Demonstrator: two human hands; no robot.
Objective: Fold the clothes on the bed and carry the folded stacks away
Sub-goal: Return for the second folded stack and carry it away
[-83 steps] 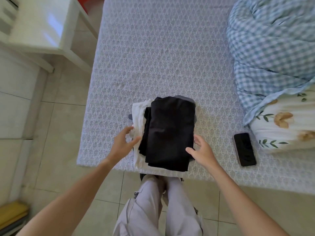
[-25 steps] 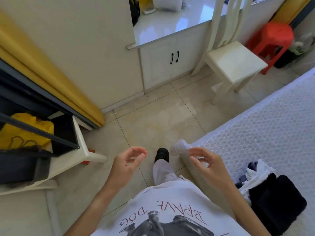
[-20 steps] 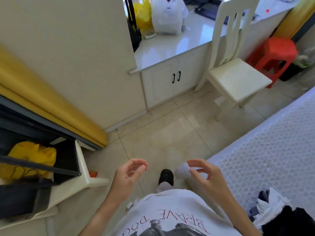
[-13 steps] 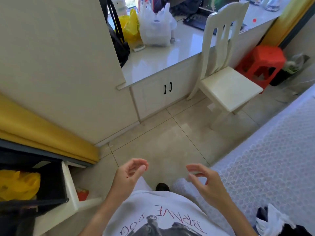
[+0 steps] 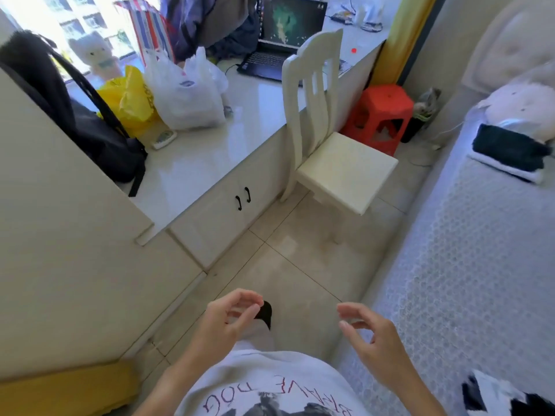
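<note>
Bed stack lies right of empty fingers.

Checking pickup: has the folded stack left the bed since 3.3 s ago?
No. The folded stack lies on the bed at the near edge; left hand and right hand are empty. Only the camera turned.

— What sort of place is it?
— A home bedroom: a bed fills the right of the frame, with a window counter at upper left holding a laptop, shopping bags, and a chair.
</note>
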